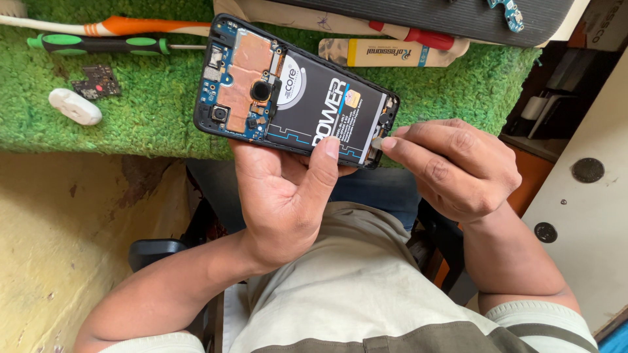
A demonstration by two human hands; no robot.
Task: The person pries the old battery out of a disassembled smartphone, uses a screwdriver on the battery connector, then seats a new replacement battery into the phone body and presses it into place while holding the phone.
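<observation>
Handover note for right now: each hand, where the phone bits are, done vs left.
Left hand: cradles the opened phone from below, thumb on the battery.
Right hand: fingertips pinch a small grey part at the phone's bottom edge.
On the green mat: green-handled screwdriver, small circuit board, white oval piece.
Done: back cover off, board and battery exposed.
Left: small part not visibly seated; no back cover on the phone.

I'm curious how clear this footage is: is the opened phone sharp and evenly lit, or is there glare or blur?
Head view: soft, even daylight; the opened phone in the left hand is sharp, with mild sheen on its copper shield; the right hand casts little shadow; no motion blur.
</observation>
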